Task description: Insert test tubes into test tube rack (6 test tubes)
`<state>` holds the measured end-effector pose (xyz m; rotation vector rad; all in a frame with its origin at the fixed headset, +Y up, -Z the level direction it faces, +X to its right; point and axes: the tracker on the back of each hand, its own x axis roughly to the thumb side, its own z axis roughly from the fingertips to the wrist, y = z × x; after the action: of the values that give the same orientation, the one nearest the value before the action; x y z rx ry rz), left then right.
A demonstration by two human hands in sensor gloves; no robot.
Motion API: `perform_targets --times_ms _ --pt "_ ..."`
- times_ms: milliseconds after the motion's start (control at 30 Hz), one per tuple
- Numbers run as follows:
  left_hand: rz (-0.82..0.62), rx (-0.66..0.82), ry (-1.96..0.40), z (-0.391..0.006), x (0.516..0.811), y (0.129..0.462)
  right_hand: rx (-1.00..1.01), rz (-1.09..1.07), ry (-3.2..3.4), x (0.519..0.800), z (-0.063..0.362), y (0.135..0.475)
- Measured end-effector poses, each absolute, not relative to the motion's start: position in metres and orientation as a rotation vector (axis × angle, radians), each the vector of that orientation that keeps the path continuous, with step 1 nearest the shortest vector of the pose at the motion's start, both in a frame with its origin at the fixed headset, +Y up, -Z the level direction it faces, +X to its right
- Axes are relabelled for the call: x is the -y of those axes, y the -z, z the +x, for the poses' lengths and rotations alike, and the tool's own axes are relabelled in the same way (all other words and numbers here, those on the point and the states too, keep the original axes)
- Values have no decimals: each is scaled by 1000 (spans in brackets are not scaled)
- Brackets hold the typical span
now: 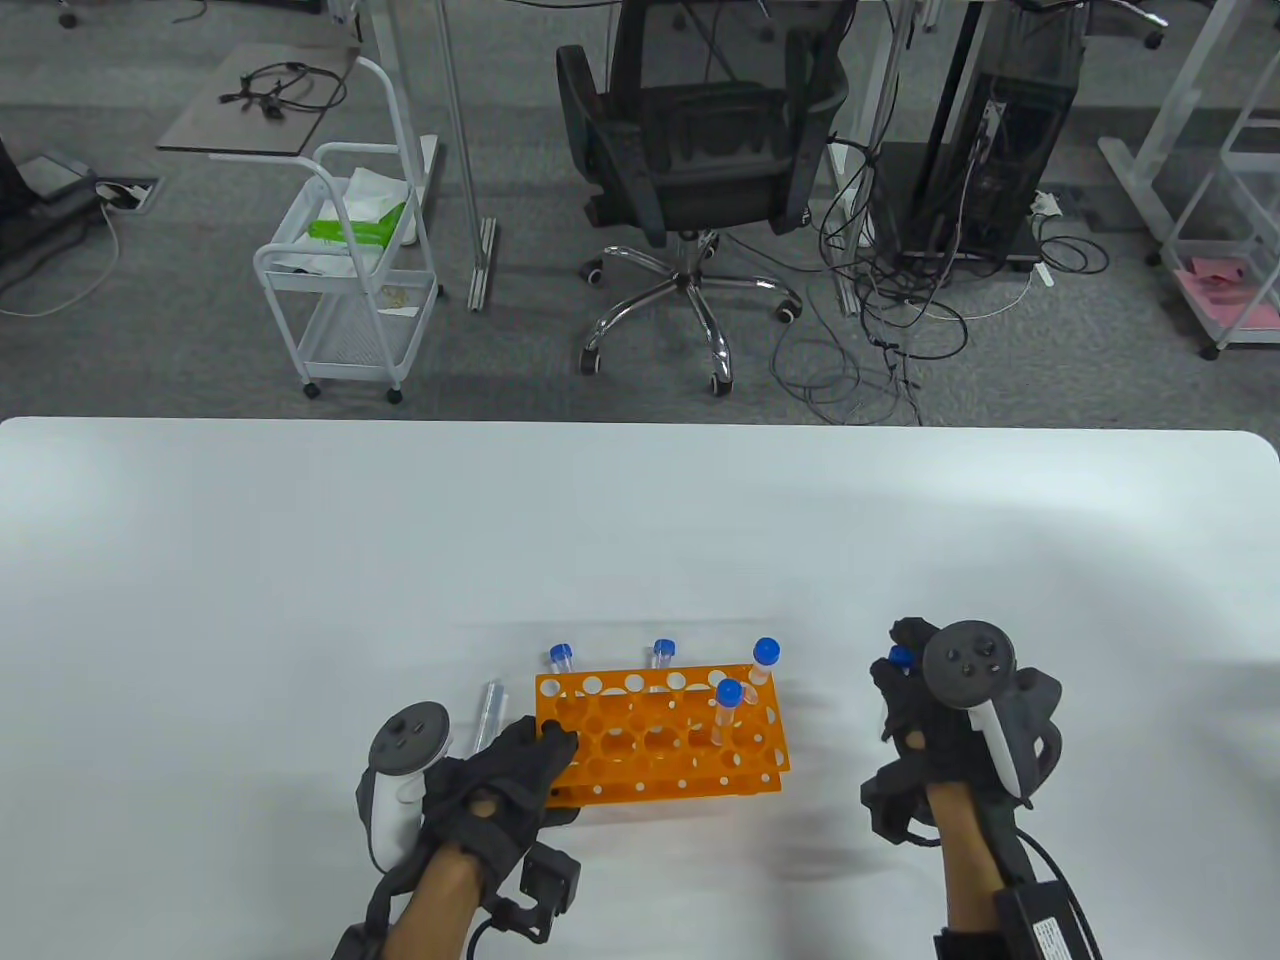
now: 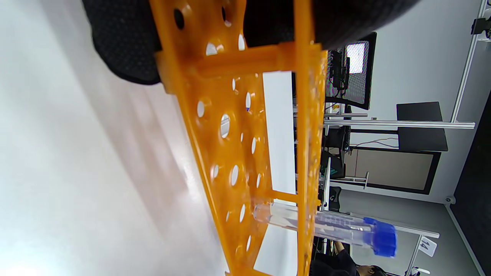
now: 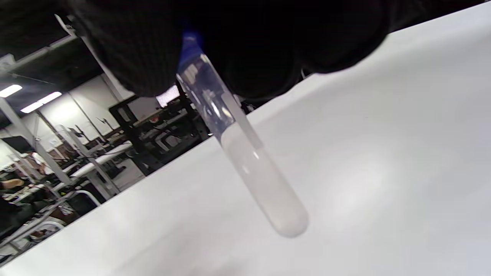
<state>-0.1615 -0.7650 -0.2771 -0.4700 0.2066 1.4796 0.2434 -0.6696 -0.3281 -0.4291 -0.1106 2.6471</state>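
Note:
The orange test tube rack [image 1: 660, 740] stands on the white table near its front edge. Two blue-capped tubes [image 1: 728, 705] [image 1: 766, 660] stand in its right part. Two more capped tubes [image 1: 560, 657] [image 1: 663, 652] stand upright at its back edge. One clear tube [image 1: 490, 712] lies on the table just left of the rack. My left hand [image 1: 550, 750] grips the rack's left end; the left wrist view shows the rack [image 2: 238, 153] with one tube [image 2: 326, 226] in it. My right hand [image 1: 905, 680], right of the rack, holds a blue-capped tube [image 3: 245, 161] by its top above the table.
The white table [image 1: 300, 600] stretches wide behind and beside the rack. Beyond its far edge stand an office chair [image 1: 690, 180], a white cart [image 1: 350, 280] and loose cables on the floor.

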Motion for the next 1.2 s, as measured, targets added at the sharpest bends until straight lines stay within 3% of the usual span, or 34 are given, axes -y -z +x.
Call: perform_targets --times_ms 733,1200 --pt "-427 -255 -1487 -170 765 275 226 -71 -2451 630 227 298" --pt "-424 -257 -1487 -170 765 274 199 165 -2457 620 189 282"
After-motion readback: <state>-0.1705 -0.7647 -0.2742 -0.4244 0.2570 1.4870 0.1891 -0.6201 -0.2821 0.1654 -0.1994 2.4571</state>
